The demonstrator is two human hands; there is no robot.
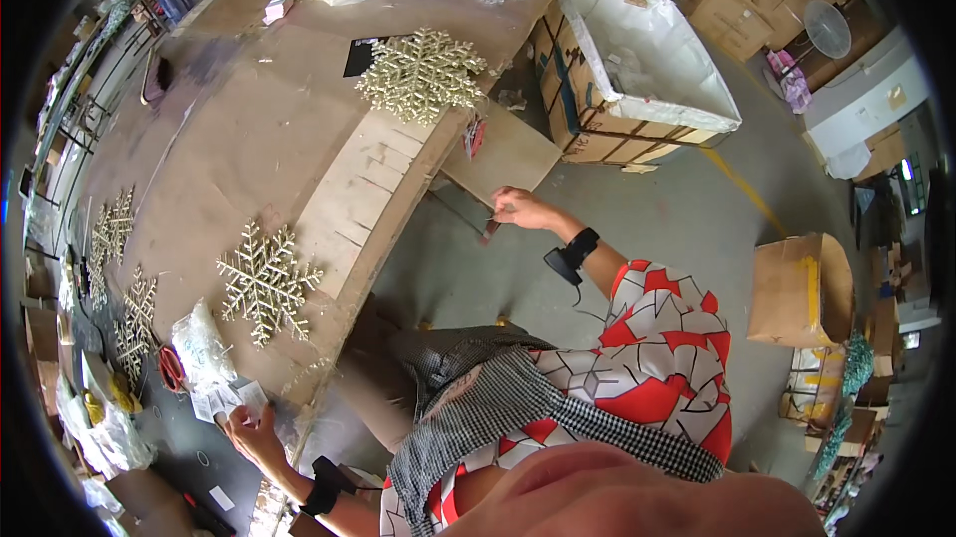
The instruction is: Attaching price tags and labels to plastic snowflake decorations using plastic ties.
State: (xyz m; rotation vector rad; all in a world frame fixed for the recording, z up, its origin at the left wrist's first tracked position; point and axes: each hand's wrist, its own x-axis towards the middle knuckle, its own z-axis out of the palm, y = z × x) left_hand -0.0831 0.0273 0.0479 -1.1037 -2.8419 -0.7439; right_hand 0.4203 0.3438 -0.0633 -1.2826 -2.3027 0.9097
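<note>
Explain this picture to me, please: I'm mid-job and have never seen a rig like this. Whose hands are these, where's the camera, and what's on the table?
There is no robot here, just a person working with bare hands. The single picture comes from a fisheye camera worn on the head, looking down, so straight edges bend; its left is the person's left. A black band circles each wrist.

On the brown table lie glittery gold snowflakes, a clear plastic bag and a red-handled tool.

The left hand has its fingers at some white cards; how firmly they grip is unclear. The right hand is out past the table's edge, fingers bent, near a small reddish item; I cannot tell whether it holds it.
</note>
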